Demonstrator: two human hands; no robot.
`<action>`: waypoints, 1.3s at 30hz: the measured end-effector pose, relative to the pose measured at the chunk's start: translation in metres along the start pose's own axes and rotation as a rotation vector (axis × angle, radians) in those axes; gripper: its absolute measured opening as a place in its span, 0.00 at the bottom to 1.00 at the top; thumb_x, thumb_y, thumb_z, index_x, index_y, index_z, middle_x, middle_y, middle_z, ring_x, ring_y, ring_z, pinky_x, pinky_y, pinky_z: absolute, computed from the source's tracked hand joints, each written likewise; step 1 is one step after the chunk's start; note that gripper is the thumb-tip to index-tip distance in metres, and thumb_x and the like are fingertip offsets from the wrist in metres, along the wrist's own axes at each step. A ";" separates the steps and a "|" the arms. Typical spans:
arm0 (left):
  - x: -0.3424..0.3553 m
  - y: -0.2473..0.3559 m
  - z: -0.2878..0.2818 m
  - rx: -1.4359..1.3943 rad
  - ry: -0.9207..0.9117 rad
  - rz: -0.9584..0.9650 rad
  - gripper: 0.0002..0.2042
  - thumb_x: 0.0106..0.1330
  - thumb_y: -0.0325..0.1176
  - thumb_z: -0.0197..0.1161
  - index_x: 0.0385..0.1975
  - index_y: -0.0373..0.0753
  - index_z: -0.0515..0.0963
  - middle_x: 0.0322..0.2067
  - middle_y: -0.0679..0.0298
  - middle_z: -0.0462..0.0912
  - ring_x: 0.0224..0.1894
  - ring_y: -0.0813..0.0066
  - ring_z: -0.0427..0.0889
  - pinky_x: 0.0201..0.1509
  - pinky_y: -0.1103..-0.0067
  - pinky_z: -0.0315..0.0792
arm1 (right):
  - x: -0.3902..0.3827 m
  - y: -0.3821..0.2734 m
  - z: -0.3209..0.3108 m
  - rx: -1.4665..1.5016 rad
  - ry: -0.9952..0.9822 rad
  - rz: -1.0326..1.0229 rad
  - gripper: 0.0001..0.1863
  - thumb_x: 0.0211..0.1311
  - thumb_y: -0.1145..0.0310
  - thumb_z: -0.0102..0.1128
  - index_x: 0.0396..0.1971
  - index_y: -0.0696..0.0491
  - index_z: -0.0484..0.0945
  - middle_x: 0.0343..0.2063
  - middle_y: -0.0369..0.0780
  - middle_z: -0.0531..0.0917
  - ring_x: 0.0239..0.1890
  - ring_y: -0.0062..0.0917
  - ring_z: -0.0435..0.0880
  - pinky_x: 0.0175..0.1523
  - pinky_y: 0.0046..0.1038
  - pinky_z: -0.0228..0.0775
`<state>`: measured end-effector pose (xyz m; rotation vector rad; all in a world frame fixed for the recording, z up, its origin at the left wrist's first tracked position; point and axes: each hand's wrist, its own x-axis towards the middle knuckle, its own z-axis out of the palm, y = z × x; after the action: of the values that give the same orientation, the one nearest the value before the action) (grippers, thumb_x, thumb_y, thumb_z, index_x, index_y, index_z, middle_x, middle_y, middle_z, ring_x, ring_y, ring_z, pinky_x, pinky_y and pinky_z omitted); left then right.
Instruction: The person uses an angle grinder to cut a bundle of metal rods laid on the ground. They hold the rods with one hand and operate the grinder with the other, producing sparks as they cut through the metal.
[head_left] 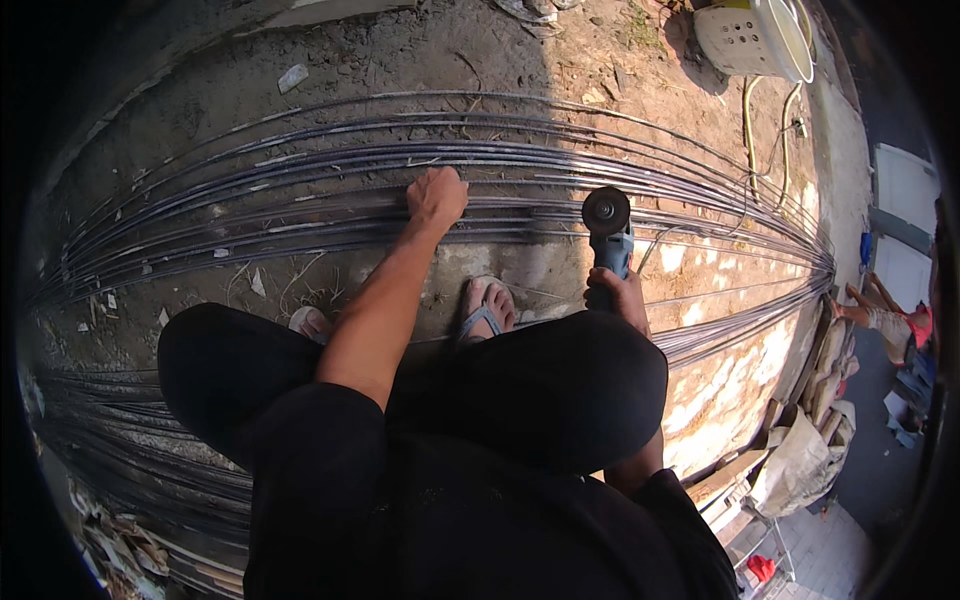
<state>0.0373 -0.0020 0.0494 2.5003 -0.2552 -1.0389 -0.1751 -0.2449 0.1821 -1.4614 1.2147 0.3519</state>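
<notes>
Long thin metal rods (330, 158) lie across the ground in a loose bundle in front of my feet. My left hand (438, 197) is closed over the rods near the middle; its fingers point down, and which rod they grip is partly hidden. In my right hand (622, 290) is an angle grinder (610, 250), held by its body with the dark round disc (606, 210) at the far end. The disc is above the nearer rods, right of my left hand. Whether it touches any rod I cannot tell.
A white perforated basket (745, 40) stands at the far right beside a yellowish hose (752, 130). More rods (130, 420) lie at the near left. Sacks (800, 465) and boards sit along the right edge, where another person (890, 325) is seen. My sandalled foot (487, 305) is close to the rods.
</notes>
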 end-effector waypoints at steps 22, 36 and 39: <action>-0.012 -0.019 0.022 -0.140 0.081 0.131 0.19 0.54 0.44 0.78 0.40 0.39 0.86 0.42 0.52 0.87 0.48 0.52 0.86 0.51 0.62 0.79 | 0.025 0.006 0.027 -0.360 -0.031 -0.115 0.18 0.49 0.64 0.70 0.35 0.61 0.79 0.23 0.38 0.80 0.24 0.25 0.78 0.32 0.30 0.68; -0.010 -0.021 0.029 -0.101 0.093 0.150 0.17 0.56 0.45 0.76 0.37 0.40 0.87 0.39 0.52 0.88 0.47 0.53 0.87 0.52 0.62 0.78 | 0.032 0.000 0.030 -0.440 -0.061 -0.135 0.18 0.49 0.62 0.71 0.33 0.61 0.80 0.23 0.38 0.80 0.25 0.26 0.79 0.33 0.31 0.70; -0.010 -0.023 0.031 -0.109 0.109 0.166 0.16 0.57 0.45 0.76 0.35 0.39 0.86 0.39 0.53 0.88 0.47 0.53 0.87 0.51 0.62 0.77 | 0.036 -0.001 0.030 -0.478 -0.088 -0.145 0.18 0.49 0.62 0.71 0.32 0.62 0.80 0.22 0.39 0.80 0.25 0.26 0.79 0.33 0.31 0.70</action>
<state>0.0083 0.0124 0.0263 2.3826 -0.3567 -0.8252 -0.1467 -0.2360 0.1451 -1.9091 0.9851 0.6308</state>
